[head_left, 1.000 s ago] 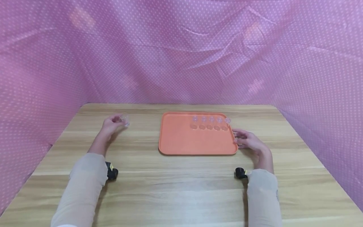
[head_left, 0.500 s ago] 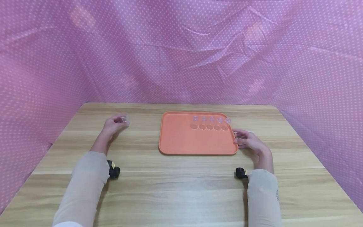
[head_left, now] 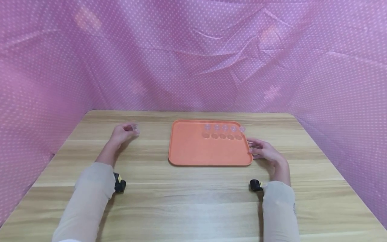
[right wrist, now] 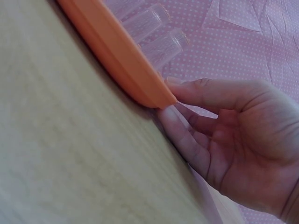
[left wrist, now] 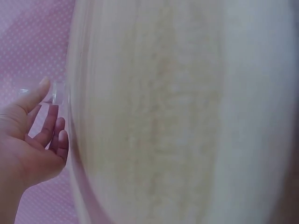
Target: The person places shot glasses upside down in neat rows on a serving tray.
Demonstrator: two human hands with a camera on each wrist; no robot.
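At the far left of the table, my left hand (head_left: 121,132) pinches a clear cup (head_left: 135,129) between thumb and fingers. In the left wrist view the same cup (left wrist: 58,93) shows beyond the thumb, close to the table surface. An orange tray (head_left: 193,148) lies right of centre, bearing a row of several clear cups (head_left: 223,135) along its back right part. My right hand (head_left: 267,151) holds the tray's right edge. In the right wrist view the thumb lies on top of the rim (right wrist: 154,91), with fingers below it and tall clear cups (right wrist: 166,49) standing behind.
The wooden table (head_left: 187,198) has rounded far corners. Pink dotted cloth (head_left: 193,67) hangs behind it and along both sides. Bare wood lies between the left hand and the tray. A small black camera (head_left: 120,185) sits at the left wrist, another black camera (head_left: 255,185) at the right.
My left hand has shifted slightly right with the cup, which shows a little lower beside the fingers. My right hand stays at the tray's edge, and the cups on the tray keep their places.
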